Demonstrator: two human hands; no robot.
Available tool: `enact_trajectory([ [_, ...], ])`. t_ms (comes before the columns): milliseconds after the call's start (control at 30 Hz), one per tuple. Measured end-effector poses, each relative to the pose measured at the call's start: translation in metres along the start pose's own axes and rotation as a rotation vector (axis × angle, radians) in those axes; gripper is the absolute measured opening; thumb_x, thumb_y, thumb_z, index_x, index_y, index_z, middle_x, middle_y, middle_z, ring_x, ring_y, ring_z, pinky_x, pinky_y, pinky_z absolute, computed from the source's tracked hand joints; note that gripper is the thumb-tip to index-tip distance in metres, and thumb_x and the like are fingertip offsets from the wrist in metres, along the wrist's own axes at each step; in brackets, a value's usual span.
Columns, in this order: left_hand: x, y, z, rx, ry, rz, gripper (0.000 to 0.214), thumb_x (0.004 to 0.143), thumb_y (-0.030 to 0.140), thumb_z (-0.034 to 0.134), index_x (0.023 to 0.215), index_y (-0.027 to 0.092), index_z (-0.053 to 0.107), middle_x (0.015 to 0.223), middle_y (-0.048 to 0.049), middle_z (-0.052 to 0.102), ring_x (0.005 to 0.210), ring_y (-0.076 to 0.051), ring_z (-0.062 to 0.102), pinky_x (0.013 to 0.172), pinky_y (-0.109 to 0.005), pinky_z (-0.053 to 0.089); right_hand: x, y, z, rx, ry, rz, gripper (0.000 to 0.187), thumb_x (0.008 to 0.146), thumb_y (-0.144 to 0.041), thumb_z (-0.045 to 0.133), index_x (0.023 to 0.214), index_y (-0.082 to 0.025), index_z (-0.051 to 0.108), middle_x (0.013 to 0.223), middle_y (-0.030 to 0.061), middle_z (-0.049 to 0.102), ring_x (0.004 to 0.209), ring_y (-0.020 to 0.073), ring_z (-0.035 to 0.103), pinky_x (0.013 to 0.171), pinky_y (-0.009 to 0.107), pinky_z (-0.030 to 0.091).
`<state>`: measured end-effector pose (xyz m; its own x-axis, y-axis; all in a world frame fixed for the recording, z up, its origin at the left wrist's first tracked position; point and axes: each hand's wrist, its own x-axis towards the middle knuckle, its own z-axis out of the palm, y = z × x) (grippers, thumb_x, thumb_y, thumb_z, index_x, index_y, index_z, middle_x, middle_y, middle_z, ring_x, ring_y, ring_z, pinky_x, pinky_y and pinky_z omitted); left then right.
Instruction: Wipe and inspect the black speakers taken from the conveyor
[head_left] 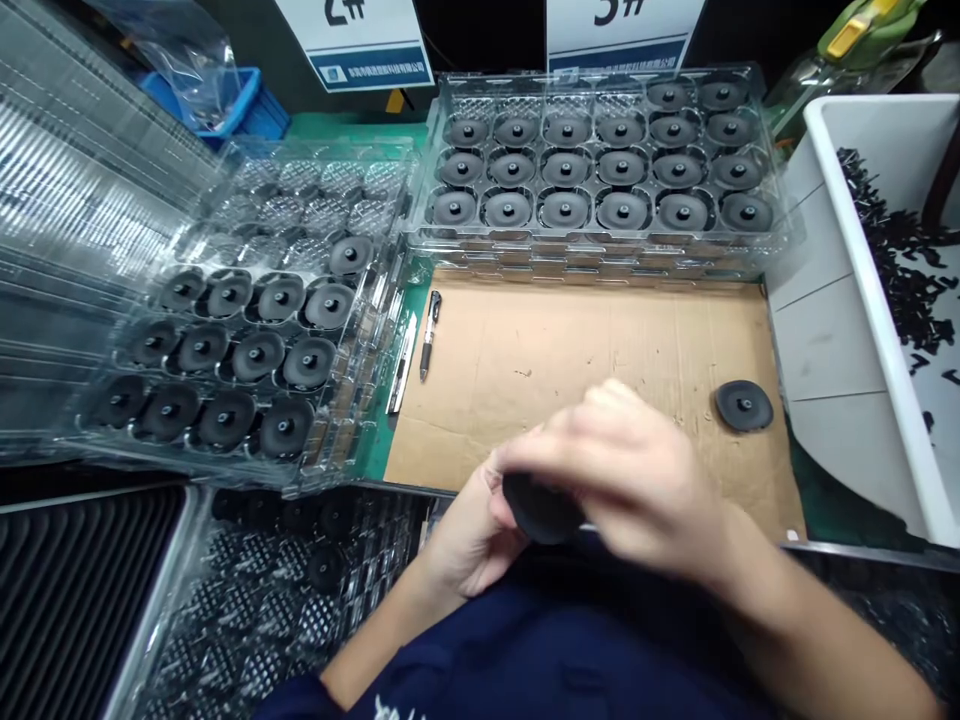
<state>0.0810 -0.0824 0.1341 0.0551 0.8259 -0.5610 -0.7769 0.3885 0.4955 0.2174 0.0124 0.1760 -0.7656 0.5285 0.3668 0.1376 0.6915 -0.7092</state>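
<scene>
Close to my body, over the front edge of the cardboard, I hold a black rounded disc-like part. My left hand grips it from the left side. Across its top and right side lies my right hand, closed and somewhat blurred; whether its hidden fingertips pinch something small cannot be made out. A similar black part with a small central stub rests on the cardboard to the right of my hands.
Clear plastic trays of black parts stand stacked at the back, more trays at left. A pen and a utility knife lie left. A white bin with small black pieces is right; a blue basket is behind.
</scene>
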Motion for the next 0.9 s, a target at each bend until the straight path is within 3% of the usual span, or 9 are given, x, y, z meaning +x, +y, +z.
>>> enact_trajectory([
  [100,0.0,0.005,0.0,-0.08,-0.128,-0.057,0.062,0.05,0.038,0.084,0.107,0.022,0.064,0.108,-0.0068,0.066,0.096,-0.028,0.064,0.076,-0.033,0.055,-0.015,0.028,-0.002,-0.014,0.075,0.396,0.021,0.09,-0.022,0.05,0.105,-0.023,0.064,0.088,0.0003,0.064,0.067,0.011,0.051,0.063,0.025,0.039],
  [167,-0.001,0.008,-0.001,-0.139,-0.203,-0.072,0.06,0.056,0.033,0.083,0.111,0.023,0.062,0.111,-0.0071,0.065,0.1,-0.028,0.063,0.079,-0.034,0.054,-0.036,0.046,0.007,-0.003,0.037,0.587,0.021,0.09,-0.025,0.05,0.106,-0.025,0.063,0.092,0.0005,0.064,0.07,0.0118,0.055,0.063,0.025,0.041],
  [333,-0.001,0.008,-0.004,-0.182,-0.203,-0.071,0.054,0.062,0.031,0.079,0.112,0.022,0.061,0.111,-0.0074,0.065,0.1,-0.029,0.063,0.077,-0.034,0.056,-0.088,0.068,0.052,0.11,-0.052,0.664,0.022,0.089,-0.022,0.047,0.103,-0.023,0.064,0.092,0.0021,0.066,0.083,0.016,0.061,0.073,0.029,0.047],
  [467,0.0,0.005,0.0,-0.165,-0.187,-0.065,0.058,0.059,0.036,0.08,0.112,0.022,0.061,0.113,-0.0069,0.064,0.1,-0.029,0.063,0.079,-0.034,0.055,-0.081,0.049,0.045,0.075,0.12,0.703,0.023,0.09,-0.025,0.047,0.108,-0.023,0.06,0.102,0.0034,0.064,0.084,0.0161,0.06,0.069,0.028,0.047],
  [567,0.0,0.004,0.004,-0.127,-0.156,0.009,0.059,0.059,0.034,0.08,0.114,0.024,0.06,0.113,-0.0046,0.064,0.098,-0.023,0.063,0.084,-0.031,0.053,-0.052,0.013,0.023,-0.01,0.335,0.545,0.027,0.09,-0.023,0.05,0.116,-0.024,0.056,0.108,0.003,0.061,0.088,0.0156,0.057,0.07,0.028,0.044],
  [633,0.0,0.004,0.004,-0.081,-0.123,0.056,0.056,0.063,0.03,0.079,0.115,0.024,0.06,0.112,-0.0039,0.065,0.101,-0.02,0.062,0.087,-0.026,0.05,-0.034,-0.01,0.016,-0.029,0.309,0.283,0.029,0.088,-0.017,0.05,0.117,-0.02,0.056,0.106,0.0047,0.062,0.09,0.0166,0.056,0.078,0.031,0.043],
  [700,0.001,0.005,0.003,-0.027,-0.096,0.096,0.051,0.067,0.026,0.077,0.115,0.024,0.06,0.112,-0.004,0.065,0.103,-0.019,0.061,0.089,-0.025,0.049,-0.021,-0.024,0.016,0.019,0.186,0.123,0.028,0.088,-0.012,0.047,0.115,-0.014,0.056,0.098,0.0066,0.063,0.086,0.0168,0.055,0.079,0.032,0.043],
  [800,0.002,0.005,0.001,0.018,-0.07,0.176,0.053,0.066,0.025,0.077,0.116,0.028,0.058,0.115,-0.0023,0.064,0.105,-0.021,0.06,0.089,-0.029,0.049,-0.01,-0.027,0.02,0.113,-0.002,0.121,0.024,0.089,-0.01,0.044,0.108,-0.013,0.058,0.091,0.0052,0.062,0.079,0.0146,0.053,0.074,0.03,0.043],
  [900,0.001,0.005,0.003,0.051,-0.073,0.205,0.057,0.064,0.024,0.079,0.117,0.028,0.058,0.114,-0.0015,0.064,0.109,-0.02,0.058,0.095,-0.028,0.044,-0.007,-0.023,0.025,0.017,0.123,0.124,0.023,0.088,-0.011,0.045,0.108,-0.01,0.057,0.092,0.0067,0.061,0.081,0.0158,0.052,0.074,0.031,0.042],
])
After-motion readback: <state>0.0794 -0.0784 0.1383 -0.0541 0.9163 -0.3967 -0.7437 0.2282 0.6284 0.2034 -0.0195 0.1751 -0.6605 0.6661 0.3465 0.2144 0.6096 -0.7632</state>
